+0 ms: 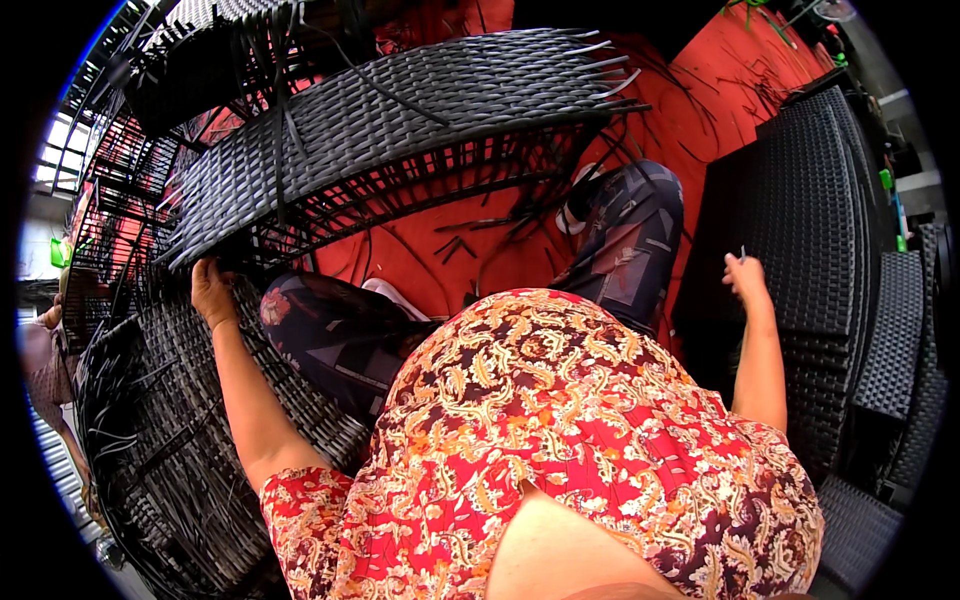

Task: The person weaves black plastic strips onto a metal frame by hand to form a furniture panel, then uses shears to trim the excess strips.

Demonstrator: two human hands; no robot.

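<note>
A long dark grey woven wicker panel [400,105] on a black slatted frame lies across in front of my knees, with loose strand ends sticking out at both ends. At its near left corner my left hand [211,292] is closed on the panel's edge; part of the fingers is hidden there. Out to the right, away from the panel, my right hand [747,279] is raised and closed. A small pale tip shows above its fingers, too little to name the thing.
A red floor covering [420,262] carries scattered black strips [460,245]. To my left lies a large woven wicker piece [230,420]. Stacked dark wicker panels [800,210] stand at my right. Another person's arm [60,390] shows at the far left.
</note>
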